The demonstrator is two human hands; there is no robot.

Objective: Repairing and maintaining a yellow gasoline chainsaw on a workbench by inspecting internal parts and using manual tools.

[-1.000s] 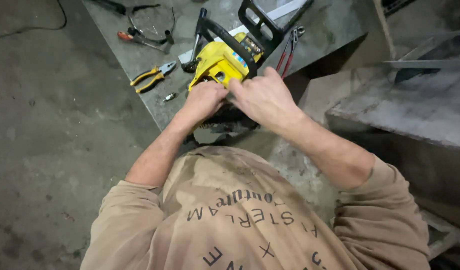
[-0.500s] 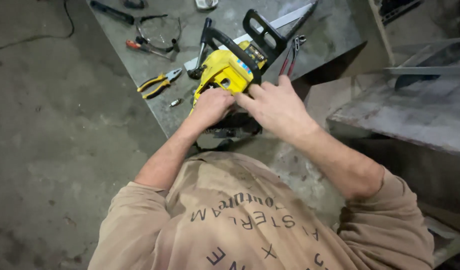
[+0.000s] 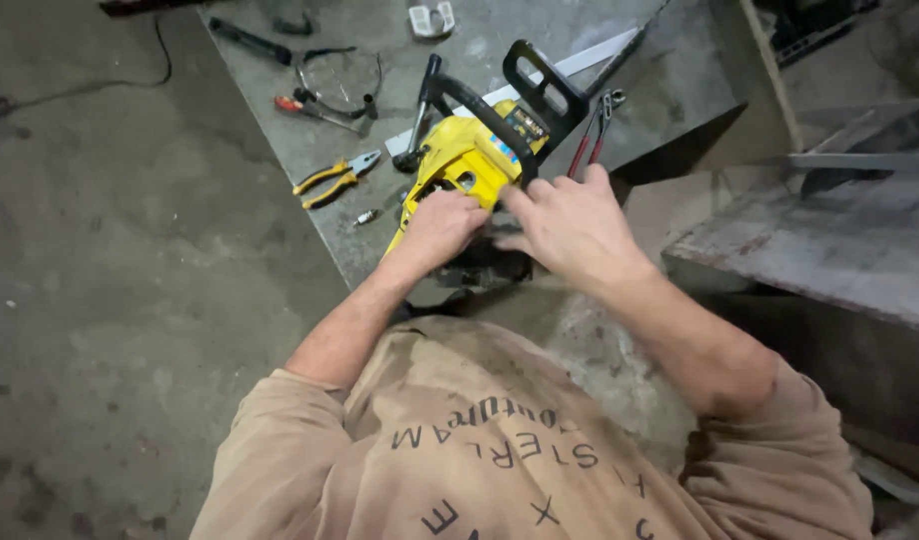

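A yellow chainsaw [image 3: 467, 158] with a black handle lies on the grey metal workbench [image 3: 480, 50], its bar pointing away to the upper right. My left hand [image 3: 442, 226] rests curled on the near end of the yellow housing. Close beside it, my right hand [image 3: 568, 223] presses on the dark rear part of the saw, fingers bent toward the left hand. What the fingertips hold between them is hidden.
Yellow-handled pliers [image 3: 335, 178], a red-handled screwdriver [image 3: 315, 112], red-handled pliers [image 3: 593, 128], a small spark plug [image 3: 366, 216] and a wire loop [image 3: 342, 75] lie on the bench. A second grey table [image 3: 840, 240] stands at right. Concrete floor lies left.
The view has shifted, so the saw sits lower in the frame. Both hands stay on the saw's rear end, with the right hand's fingers slightly more spread.
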